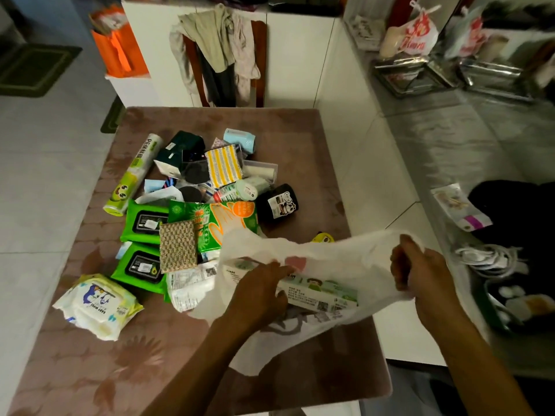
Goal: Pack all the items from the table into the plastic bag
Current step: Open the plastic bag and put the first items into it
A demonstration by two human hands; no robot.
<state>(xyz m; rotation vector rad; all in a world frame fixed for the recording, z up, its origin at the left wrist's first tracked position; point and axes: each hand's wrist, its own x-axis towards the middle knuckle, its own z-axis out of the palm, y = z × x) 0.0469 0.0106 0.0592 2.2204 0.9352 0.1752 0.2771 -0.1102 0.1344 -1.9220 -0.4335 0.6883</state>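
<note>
A white plastic bag (339,259) lies open at the table's near right. My right hand (419,265) grips its right rim and holds it up. My left hand (258,291) reaches into the bag's mouth and holds a long white-and-green box (322,292), which lies partly inside the bag. A pile of items covers the middle of the table: two green wipe packs (144,220), a white baby-wipes pack (99,304), a green roll (133,172), a glittery sponge (177,246), a green glove packet (228,219), a yellow-striped cloth (223,166) and a black pouch (277,203).
The table (90,370) has a brown patterned cover. A chair (219,55) draped with clothes stands behind it. An orange bag (118,46) sits at the back left. To the right a counter (450,130) carries trays, bags, a cable and a black cloth.
</note>
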